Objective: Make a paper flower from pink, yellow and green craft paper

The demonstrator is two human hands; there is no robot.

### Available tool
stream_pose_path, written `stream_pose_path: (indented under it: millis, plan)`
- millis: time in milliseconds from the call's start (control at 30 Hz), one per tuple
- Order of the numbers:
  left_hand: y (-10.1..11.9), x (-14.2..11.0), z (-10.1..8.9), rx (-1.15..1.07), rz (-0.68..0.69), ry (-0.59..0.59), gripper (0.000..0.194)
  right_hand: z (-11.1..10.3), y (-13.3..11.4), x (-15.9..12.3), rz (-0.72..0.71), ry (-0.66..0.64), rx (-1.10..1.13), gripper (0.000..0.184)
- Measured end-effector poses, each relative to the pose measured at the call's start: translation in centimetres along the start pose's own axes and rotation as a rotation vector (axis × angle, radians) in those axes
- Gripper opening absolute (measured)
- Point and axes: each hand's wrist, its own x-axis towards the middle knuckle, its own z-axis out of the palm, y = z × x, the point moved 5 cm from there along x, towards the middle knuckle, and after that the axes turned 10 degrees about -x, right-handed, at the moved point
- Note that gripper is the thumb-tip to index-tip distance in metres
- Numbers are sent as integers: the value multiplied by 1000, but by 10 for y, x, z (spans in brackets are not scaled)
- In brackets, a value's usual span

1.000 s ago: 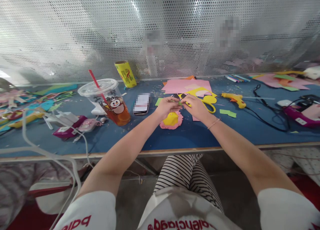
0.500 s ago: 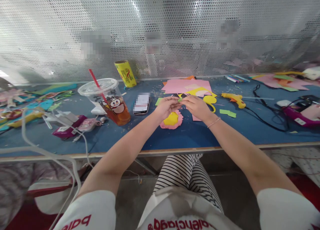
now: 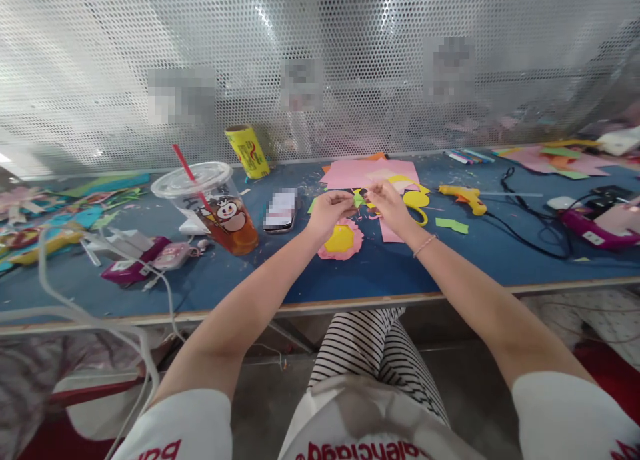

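Note:
My left hand (image 3: 330,215) has its thumb and fingers pinched on a small green paper piece (image 3: 359,199). Just right of that piece is my right hand (image 3: 391,208), its fingers bent and slightly apart, with nothing plainly between them. Below my left hand lies a pink, ruffled-edge paper flower (image 3: 326,250) with a yellow centre (image 3: 340,239). Yellow-handled scissors (image 3: 423,215) rest beside my right hand, partly covered by it. Behind both hands are pink paper sheets (image 3: 350,173) and yellow paper cut-outs (image 3: 416,199).
A yellow glue gun (image 3: 467,199) with a black cable and green paper strips (image 3: 451,225) lie to the right. On the left stand a lidded drink cup (image 3: 227,223) with a red straw, a phone (image 3: 281,210) and a yellow tube (image 3: 249,153). A perforated metal screen (image 3: 350,67) rises behind.
My hands have drawn slightly apart, and the right fingers have lifted off the green piece. More of that piece now shows beside my left fingertips. The camera view has shifted slightly.

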Motion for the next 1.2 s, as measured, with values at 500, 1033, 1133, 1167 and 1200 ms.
stream_pose_path:
  millis: [500, 1033, 1133, 1167, 1200]
  plan:
    - [-7, 4, 2, 101, 53, -39, 24, 8, -1, -1, 83, -129, 27, 34]
    - [-7, 5, 0, 355, -64, -195, 11, 9, 0, -3, 121, -274, -43, 27]
    - [-4, 6, 0, 353, -49, -208, 10, 10, 2, -2, 101, -298, -11, 25]
    - [-3, 7, -1, 347, -44, -209, 10, 10, 3, -1, 92, -299, 0, 24]
    - [-2, 8, -1, 337, -40, -209, 11, 10, 5, -1, 83, -297, 7, 22]
